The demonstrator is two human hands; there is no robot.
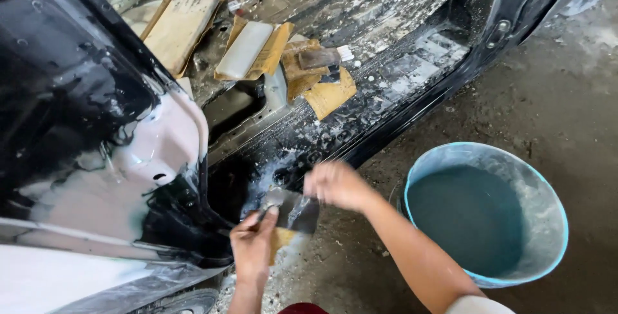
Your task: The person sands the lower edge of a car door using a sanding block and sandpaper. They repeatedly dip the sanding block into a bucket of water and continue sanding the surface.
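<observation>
So left hand (252, 244) pinches a folded sandpaper sheet (293, 214), right hand (336, 185) is blurry, grip unclear, touching its top edge, bucket (547, 188) nearby.

A blue bucket (487, 214) of murky water stood on the dusty concrete floor (553, 95). Several sheets of tan sandpaper (328, 95) and a pale sanding block (244, 48) lay on the black car sill (399, 76).
</observation>
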